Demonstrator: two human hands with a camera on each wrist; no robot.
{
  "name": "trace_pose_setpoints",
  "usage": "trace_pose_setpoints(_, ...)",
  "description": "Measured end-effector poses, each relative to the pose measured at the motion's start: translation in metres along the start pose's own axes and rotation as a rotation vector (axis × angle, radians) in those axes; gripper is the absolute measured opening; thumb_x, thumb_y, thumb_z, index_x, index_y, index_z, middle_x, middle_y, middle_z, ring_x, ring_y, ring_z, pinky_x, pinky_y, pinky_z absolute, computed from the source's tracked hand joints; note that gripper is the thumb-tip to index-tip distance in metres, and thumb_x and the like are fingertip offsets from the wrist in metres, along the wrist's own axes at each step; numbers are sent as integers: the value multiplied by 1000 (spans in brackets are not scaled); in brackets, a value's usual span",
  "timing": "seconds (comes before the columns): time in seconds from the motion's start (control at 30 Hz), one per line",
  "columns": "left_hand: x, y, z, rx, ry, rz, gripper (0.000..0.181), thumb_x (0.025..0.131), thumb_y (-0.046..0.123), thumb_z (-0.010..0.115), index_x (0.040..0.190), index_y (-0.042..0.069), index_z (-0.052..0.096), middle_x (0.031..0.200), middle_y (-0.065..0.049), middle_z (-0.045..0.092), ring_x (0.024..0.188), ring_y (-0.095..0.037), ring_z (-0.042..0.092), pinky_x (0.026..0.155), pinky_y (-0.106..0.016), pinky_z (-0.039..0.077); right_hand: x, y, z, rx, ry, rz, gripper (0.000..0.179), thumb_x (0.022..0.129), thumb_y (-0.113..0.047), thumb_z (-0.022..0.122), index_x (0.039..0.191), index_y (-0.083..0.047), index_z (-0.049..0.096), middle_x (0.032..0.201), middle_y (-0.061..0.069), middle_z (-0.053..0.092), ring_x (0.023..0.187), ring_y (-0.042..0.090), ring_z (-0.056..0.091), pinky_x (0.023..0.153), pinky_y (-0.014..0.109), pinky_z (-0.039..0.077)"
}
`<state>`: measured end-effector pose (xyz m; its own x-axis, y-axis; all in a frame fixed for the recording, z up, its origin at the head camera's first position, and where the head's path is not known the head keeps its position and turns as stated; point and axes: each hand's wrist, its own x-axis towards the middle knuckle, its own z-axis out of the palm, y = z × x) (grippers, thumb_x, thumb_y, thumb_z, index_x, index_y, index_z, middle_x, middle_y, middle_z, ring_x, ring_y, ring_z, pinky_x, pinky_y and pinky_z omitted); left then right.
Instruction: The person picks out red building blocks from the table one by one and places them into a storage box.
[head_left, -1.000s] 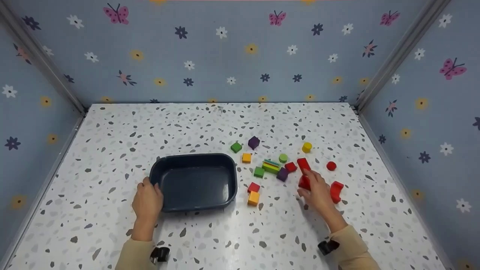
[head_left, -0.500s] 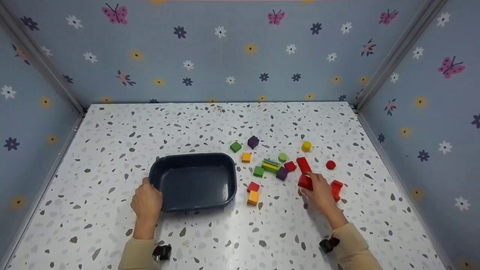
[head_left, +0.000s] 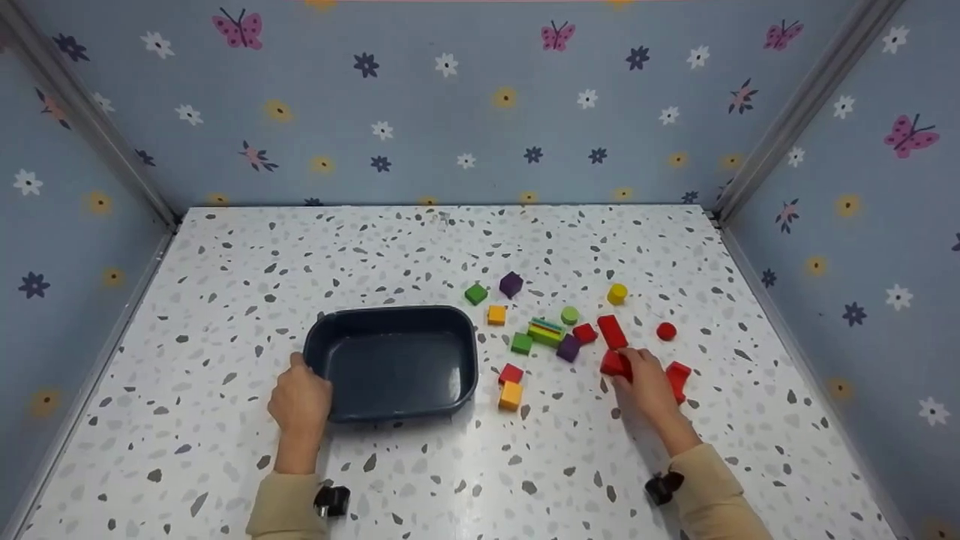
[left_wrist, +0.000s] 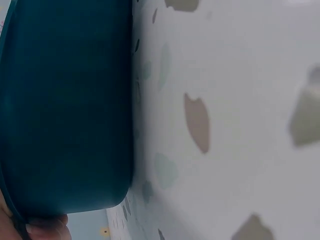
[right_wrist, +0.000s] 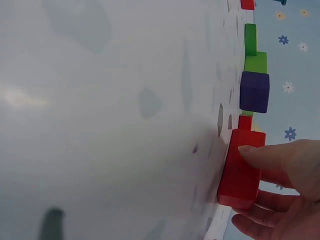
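My left hand grips the left rim of a dark blue plastic basin, whose inside looks bare. In the left wrist view, the basin's outer wall fills the left side, with fingertips at its rim. My right hand pinches a red toy block, which is low over or on the table; I cannot tell which. In the right wrist view, the thumb lies across that red block, with fingers on its far side. A red oblong block lies just beyond, and a red curved block lies to the right.
Several more blocks lie between basin and right hand: a purple cube, a striped green block, an orange block. A yellow cylinder and red round block sit farther right. Patterned walls edge the speckled table.
My right fingers have drawn back from near the red oblong block and closed on the red block below it. The left hand stays on the basin's rim.
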<state>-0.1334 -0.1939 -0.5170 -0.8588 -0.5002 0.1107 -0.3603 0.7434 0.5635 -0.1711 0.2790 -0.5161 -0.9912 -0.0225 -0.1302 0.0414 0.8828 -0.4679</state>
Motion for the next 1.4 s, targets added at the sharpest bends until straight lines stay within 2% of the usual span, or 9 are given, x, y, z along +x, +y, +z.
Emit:
trace_pose_setpoints(0.17,1,1,-1,-2,-22,-10,23,76,2,47,98,-6,46,79,-34,56,66,-50,55,49,-54,38,3,1,-2,-12,-5,-15,44,83,-10,60,124,-5,46,112,18,49,102,31,45,87,46,37)
trace_pose_setpoints(0.43,1,0,2,-13,-5,-18,20,77,3,49,95,-4,46,79,-33,56,66,-50,54,50,-54,38,5,2,-3,-26,-13,-39,45,82,-10,62,123,-3,46,110,17,50,99,30,47,86,46,38)
trace_pose_setpoints(0.73,1,-1,3,-17,6,-7,22,74,1,50,96,-4,46,77,-33,56,64,-49,55,49,-54,38,1,-8,-7,-31,-2,-73,45,82,-13,62,123,-3,46,108,17,52,94,29,49,83,44,41)
trace_pose_setpoints(0.93,1,-3,4,-16,14,9,22,73,-2,46,95,-5,47,73,-33,56,62,-49,54,47,-54,38,-6,-20,-8,-22,53,-163,42,80,-10,65,118,-1,50,106,18,53,92,30,50,82,44,41)
trace_pose_setpoints(1.07,1,-3,4,-15,8,-4,25,73,-1,47,98,-4,46,76,-33,56,64,-50,54,49,-55,38,-10,-32,-7,-6,58,-183,42,80,-10,65,118,-1,50,110,17,54,98,29,50,86,45,39)
trace_pose_setpoints(1.33,1,-3,3,-17,-13,-26,26,72,1,48,98,-3,46,78,-33,56,66,-50,54,49,-54,37,-20,-61,-8,-7,33,-172,42,78,-14,67,116,-6,53,107,11,55,92,24,51,81,42,43)
trace_pose_setpoints(1.4,1,-2,2,-20,-12,-25,26,73,1,48,98,-3,46,78,-33,56,66,-50,54,49,-54,37,-23,-69,-7,-1,36,-197,41,77,-13,68,115,-7,53,107,11,55,93,24,52,82,42,43)
